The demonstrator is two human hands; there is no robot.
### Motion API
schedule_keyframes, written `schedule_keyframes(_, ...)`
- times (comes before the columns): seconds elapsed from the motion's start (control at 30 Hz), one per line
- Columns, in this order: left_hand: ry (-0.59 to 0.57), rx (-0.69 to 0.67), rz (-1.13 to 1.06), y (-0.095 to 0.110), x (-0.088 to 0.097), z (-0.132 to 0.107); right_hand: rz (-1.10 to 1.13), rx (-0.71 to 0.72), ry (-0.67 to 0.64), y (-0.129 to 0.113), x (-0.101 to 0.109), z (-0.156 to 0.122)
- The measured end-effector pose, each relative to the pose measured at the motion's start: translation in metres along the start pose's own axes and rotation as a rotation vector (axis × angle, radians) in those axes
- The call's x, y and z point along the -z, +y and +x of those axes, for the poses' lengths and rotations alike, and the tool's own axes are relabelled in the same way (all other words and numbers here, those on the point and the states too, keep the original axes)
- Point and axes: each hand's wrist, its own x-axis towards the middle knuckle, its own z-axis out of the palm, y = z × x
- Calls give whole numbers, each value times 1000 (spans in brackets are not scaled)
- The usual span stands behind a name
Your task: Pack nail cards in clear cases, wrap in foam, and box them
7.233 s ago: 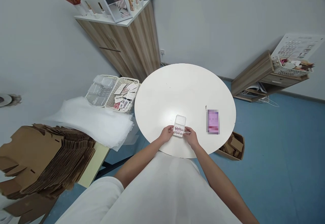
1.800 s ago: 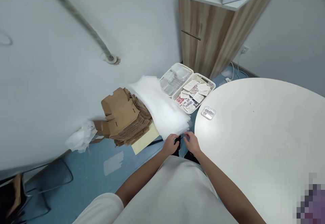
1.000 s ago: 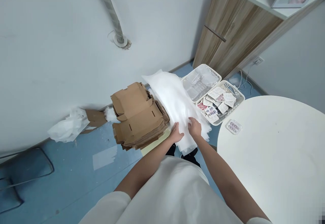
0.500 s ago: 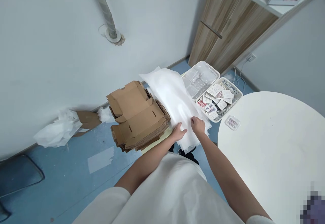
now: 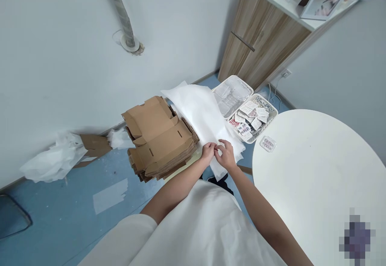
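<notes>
My left hand [image 5: 208, 151] and my right hand [image 5: 225, 154] meet fingertip to fingertip over the lower part of a pile of thin white packing sheets [image 5: 200, 105]. The fingers of the left are curled closed. On the right, thumb and forefinger are pinched against the left fingertips. Whatever lies between them is too small or hidden to make out. Just left of the sheets is a stack of flattened brown cardboard boxes [image 5: 163, 135], slightly overlapped by the pile.
Behind the sheets stand a white basket of clear plastic cases [image 5: 251, 89] and a basket of carded packs [image 5: 275, 111]. A small clear case of press-on nails [image 5: 267, 144] lies on the round white table [image 5: 313, 169]. Crumpled white wrapping [image 5: 57, 157] sits by the wall.
My right hand has moved left to meet the left hand. The left fingers, earlier spread on the sheets with the thumb out, have closed. The view has shifted slightly.
</notes>
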Motion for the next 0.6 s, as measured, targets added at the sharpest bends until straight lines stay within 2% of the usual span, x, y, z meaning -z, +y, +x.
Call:
schedule_keyframes(0.13, -65, 132, -155, 4, 1, -1, 279, -48, -167, -3, 10, 2)
schedule_keyframes(0.23, -73, 205, -214, 4, 2, 2, 303, -84, -192, -7, 10, -2)
schedule_keyframes(0.3, -62, 199, -221, 3, 2, 5, 285, -6, -225, -10, 9, -7)
schedule_keyframes(0.37, -47, 178, -217, 3, 4, 6, 262, 53, -186, -11, 9, -10)
schedule_keyframes(0.4, -39, 168, -214, 4, 5, 5, 241, 32, -110, -10, 10, -10)
schedule_keyframes(0.43, -34, 160, -211, 5, 6, 5, 213, -31, -4, -7, 11, -8)
schedule_keyframes(0.5, -41, 151, -200, 6, 8, 3, 168, -249, 201, 4, 14, -2)
schedule_keyframes(0.53, -54, 149, -190, 7, 9, 1, 172, -372, 240, 11, 15, 3)
schedule_keyframes(0.57, -70, 148, -176, 7, 9, 0, 220, -485, 209, 19, 16, 7)
schedule_keyframes(0.6, -85, 147, -161, 6, 10, -1, 296, -572, 116, 26, 17, 12)
